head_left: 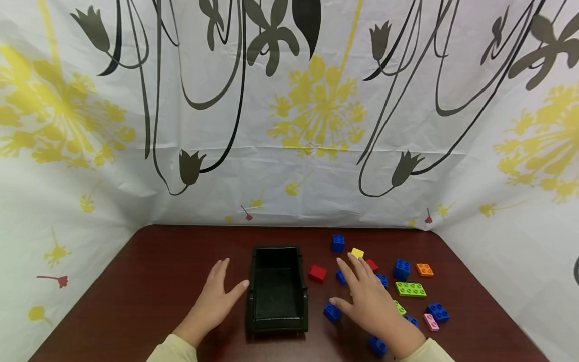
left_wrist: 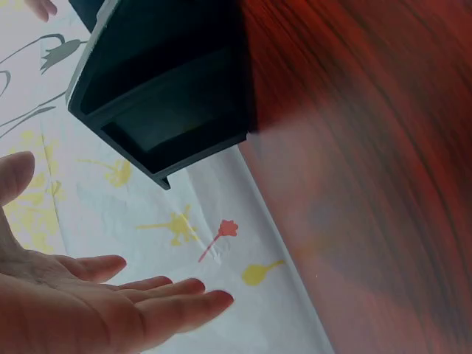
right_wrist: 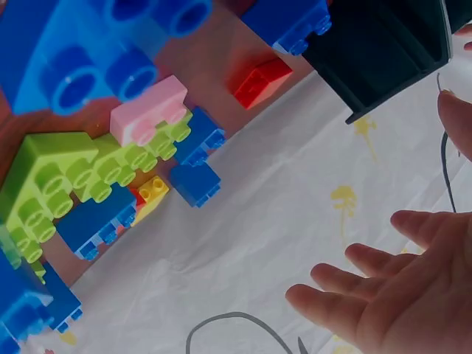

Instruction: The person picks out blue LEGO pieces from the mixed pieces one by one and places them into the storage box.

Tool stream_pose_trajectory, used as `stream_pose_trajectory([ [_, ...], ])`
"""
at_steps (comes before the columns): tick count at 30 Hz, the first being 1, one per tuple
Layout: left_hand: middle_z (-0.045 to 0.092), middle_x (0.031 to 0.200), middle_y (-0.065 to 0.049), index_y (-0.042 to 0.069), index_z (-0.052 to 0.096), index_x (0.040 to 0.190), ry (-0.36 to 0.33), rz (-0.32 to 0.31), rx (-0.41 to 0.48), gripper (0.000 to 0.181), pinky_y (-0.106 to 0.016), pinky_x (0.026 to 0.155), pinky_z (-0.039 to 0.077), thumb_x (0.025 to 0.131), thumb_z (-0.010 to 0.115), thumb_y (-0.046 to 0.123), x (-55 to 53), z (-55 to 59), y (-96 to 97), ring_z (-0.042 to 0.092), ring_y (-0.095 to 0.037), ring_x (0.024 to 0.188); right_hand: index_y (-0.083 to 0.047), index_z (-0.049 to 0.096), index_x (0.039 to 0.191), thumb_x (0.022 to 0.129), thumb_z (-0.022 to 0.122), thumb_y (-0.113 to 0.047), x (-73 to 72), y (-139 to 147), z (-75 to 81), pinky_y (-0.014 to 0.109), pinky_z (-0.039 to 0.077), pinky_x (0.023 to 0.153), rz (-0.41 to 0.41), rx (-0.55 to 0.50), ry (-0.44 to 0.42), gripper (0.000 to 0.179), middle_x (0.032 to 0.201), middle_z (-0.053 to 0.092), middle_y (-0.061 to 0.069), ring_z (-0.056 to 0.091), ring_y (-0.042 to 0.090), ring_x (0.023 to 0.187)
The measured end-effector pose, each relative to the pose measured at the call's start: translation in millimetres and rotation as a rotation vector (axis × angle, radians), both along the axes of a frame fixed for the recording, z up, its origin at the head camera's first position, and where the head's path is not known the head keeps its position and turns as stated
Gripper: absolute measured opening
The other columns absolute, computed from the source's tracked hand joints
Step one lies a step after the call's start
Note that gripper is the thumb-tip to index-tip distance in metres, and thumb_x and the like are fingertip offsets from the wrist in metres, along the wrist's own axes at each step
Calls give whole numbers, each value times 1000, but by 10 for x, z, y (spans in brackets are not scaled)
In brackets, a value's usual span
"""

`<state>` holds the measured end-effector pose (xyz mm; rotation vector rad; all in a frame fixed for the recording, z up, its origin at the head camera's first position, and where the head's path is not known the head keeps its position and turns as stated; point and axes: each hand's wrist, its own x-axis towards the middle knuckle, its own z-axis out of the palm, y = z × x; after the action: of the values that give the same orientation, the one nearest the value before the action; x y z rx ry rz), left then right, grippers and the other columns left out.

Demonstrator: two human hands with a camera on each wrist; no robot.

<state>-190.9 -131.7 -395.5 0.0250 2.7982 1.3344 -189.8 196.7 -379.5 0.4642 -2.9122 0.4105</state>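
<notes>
A black open-topped bin (head_left: 277,320) stands in the middle of the table. Just left of it my left hand (head_left: 216,297) hovers with fingers extended and thumb toward the bin, holding nothing. My right hand (head_left: 367,297) is spread above the toy bricks to the right of the bin, also holding nothing. Near its thumb lies a blue brick (head_left: 332,311), and a red brick (head_left: 317,273) sits between that hand and the bin. Partly covered by the right hand are a yellow brick (head_left: 357,253) and a green brick (head_left: 399,307). In the right wrist view a pink brick (right_wrist: 147,110) shows among the others.
Farther right on the dark red table (head_left: 181,251) lie a lime green brick (head_left: 410,289), an orange brick (head_left: 424,270) and several blue ones. A blue brick (head_left: 338,243) sits near the back edge. Patterned white cloth (head_left: 271,191) rises behind and at both sides.
</notes>
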Motion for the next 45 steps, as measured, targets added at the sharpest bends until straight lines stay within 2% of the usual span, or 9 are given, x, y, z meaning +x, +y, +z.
stream_pose_trajectory([
  [6,19,154,-30,-1,21,152,10,-3,50,82,-67,105,27,95,56,46,-40,-46,54,22,-49,139,-12,39,148,81,76,-41,22,15,-50,63,35,103,17,-8,-3,82,152,33,17,32,41,138],
  [9,21,154,-30,0,23,151,-15,-2,87,78,-68,105,27,96,56,43,-52,-65,82,22,-49,139,-11,40,148,81,77,-40,35,19,-71,61,37,102,23,-11,-12,82,152,33,17,33,40,138],
  [15,25,153,-27,4,27,151,-81,2,168,74,-68,102,31,96,54,46,-84,-79,128,26,-49,138,-13,42,147,81,77,-39,68,26,-90,54,44,100,35,1,-9,79,150,38,14,40,35,135],
  [25,30,152,-26,2,30,150,-107,7,277,62,-61,102,37,100,50,34,-126,-84,202,34,-45,136,-16,47,144,81,79,-33,126,22,-113,51,48,97,46,-11,-59,72,144,46,9,47,30,130],
  [32,32,151,-25,0,36,147,-112,13,298,55,-61,102,37,102,47,28,-150,-85,236,32,-45,136,-14,49,142,83,77,-30,113,11,-174,55,47,96,97,-46,-127,68,144,47,12,48,34,129],
  [45,38,147,-27,-3,41,143,-116,-2,330,49,-58,99,42,101,50,19,-174,-107,232,35,-45,134,-11,52,139,84,75,-31,56,-5,-226,56,45,97,103,-31,-205,63,142,48,11,49,34,128],
])
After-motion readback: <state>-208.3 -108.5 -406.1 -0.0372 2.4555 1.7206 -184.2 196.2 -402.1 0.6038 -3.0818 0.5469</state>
